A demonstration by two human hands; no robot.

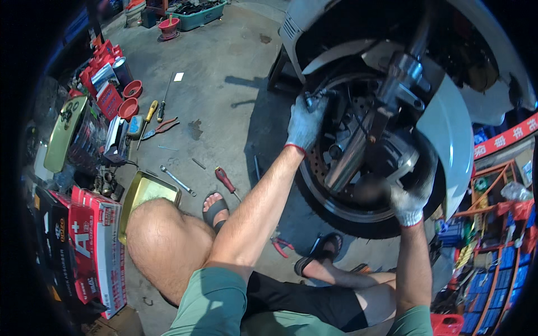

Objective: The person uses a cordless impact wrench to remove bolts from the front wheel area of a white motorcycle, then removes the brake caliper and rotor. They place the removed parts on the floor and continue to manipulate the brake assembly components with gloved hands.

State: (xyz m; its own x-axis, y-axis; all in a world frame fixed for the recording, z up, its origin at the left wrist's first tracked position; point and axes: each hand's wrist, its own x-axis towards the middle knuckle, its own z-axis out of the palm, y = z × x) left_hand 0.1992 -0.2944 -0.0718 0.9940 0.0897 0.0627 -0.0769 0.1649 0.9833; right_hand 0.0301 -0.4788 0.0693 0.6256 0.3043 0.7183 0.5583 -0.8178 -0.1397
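Observation:
I see a raised front wheel (pixel 322 201) with a black tyre, a perforated brake disc (pixel 319 165), a silver fork tube (pixel 346 171) and a pale grey fender (pixel 448 151). My gloved left hand (pixel 305 123) is at the wheel's upper left, fingers curled on a small dark metal fitting (pixel 318 95). My gloved right hand (pixel 409 199) is at the lower right, its fingers bent beside a silver bracket-like part (pixel 400 162) and the tyre; what it grips is unclear, as that spot is dark and blurred.
Loose screwdrivers (pixel 223 178), pliers (pixel 157 130) and a wrench (pixel 177 180) lie on the concrete floor. A yellow tray (pixel 140 182), boxes (pixel 95 255) and containers (pixel 131 89) stand left. An orange rack (pixel 487 196) stands right. A green tub (pixel 202 19) sits at the back.

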